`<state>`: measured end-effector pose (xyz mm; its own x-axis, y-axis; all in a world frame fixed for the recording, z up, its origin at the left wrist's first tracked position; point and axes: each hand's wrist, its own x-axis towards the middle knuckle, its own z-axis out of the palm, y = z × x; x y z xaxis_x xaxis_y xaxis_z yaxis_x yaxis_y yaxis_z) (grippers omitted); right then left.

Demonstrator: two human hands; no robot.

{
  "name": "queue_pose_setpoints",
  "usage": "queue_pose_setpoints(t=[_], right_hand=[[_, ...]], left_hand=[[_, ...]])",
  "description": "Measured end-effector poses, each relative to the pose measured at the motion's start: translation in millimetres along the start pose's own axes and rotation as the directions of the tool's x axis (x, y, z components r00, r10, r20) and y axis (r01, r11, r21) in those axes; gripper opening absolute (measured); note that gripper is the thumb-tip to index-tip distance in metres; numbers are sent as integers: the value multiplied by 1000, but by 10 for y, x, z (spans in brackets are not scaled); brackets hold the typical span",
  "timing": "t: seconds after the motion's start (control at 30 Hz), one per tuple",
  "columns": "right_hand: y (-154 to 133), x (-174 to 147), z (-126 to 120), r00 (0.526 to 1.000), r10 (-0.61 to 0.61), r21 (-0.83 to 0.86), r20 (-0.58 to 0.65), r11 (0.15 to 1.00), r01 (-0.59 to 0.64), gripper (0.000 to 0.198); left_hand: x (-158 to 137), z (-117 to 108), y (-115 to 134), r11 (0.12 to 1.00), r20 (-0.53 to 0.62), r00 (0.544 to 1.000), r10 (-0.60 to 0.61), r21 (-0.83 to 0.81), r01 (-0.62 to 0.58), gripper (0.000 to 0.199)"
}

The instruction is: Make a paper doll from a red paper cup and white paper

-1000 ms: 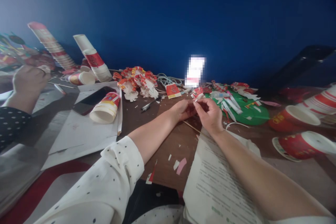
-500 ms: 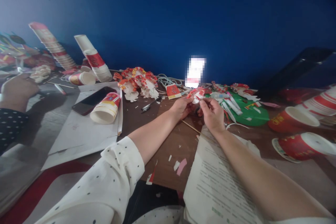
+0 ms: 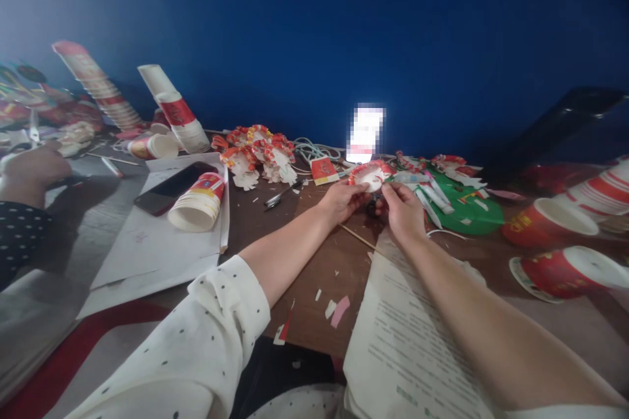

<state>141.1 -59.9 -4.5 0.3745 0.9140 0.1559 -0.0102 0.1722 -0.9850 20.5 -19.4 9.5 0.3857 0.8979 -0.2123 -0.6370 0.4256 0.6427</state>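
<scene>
Near the middle of the table my left hand (image 3: pixel 341 201) pinches a red-and-white paper-cup cut-out (image 3: pixel 369 177) with a curled, fringed edge. My right hand (image 3: pixel 405 211) has its fingers closed on the right edge of the same cut-out, whose pale inside faces me. Something small and dark (image 3: pixel 372 207) shows below the cut-out between the hands; I cannot make out what it is. Just behind the piece stands a bright, blurred-out screen (image 3: pixel 365 134). Several similar fringed cut-outs (image 3: pixel 260 154) lie in a heap to the left of my hands.
Paper cups (image 3: pixel 196 203) lie on a white folder beside a dark phone (image 3: pixel 170 190). Tall cup stacks (image 3: pixel 98 85) lean at the left. A co-worker's hand (image 3: pixel 34 173) holds scissors there. Printed sheets (image 3: pixel 407 334), a green disc (image 3: pixel 472 216) and red cups (image 3: pixel 555 222) lie rightward.
The cut-out has turned and opened out, showing more of its pale inside and curled rim. My right hand has shifted slightly right; my left hand stays nearly in place.
</scene>
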Motion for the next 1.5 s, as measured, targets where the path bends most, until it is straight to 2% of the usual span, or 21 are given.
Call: queue_pose_setpoints(t=[0.17, 0.3, 0.4, 0.5, 0.6, 0.77, 1.13, 1.5], right_hand=[[28, 23, 1, 999, 46, 66, -9, 997, -45, 30], [64, 39, 7, 999, 51, 33, -10, 998, -50, 31], [51, 24, 25, 997, 65, 15, 33, 998, -65, 33], [23, 0, 35, 994, 89, -16, 70, 996, -88, 35], [26, -2, 23, 996, 60, -57, 72, 997, -56, 33], [95, 44, -13, 999, 15, -106, 43, 994, -10, 35], [120, 50, 3, 1000, 6, -49, 19, 999, -5, 28], [188, 85, -18, 1000, 25, -63, 0, 998, -24, 29]], left_hand=[[24, -15, -17, 999, 12, 1000, 28, 21, -28, 16], [28, -8, -26, 998, -5, 998, 68, 17, -68, 17], [35, -8, -39, 993, -7, 994, 113, 27, -113, 20], [55, -23, -70, 981, 2, 985, 173, 84, -173, 21], [80, -46, -110, 961, 13, 978, 210, 182, -209, 22], [102, -65, -141, 935, 49, 973, 224, 271, -229, 25], [76, -41, -121, 927, 40, 969, 243, 285, -244, 22], [86, -57, -133, 927, 46, 971, 236, 288, -239, 22]])
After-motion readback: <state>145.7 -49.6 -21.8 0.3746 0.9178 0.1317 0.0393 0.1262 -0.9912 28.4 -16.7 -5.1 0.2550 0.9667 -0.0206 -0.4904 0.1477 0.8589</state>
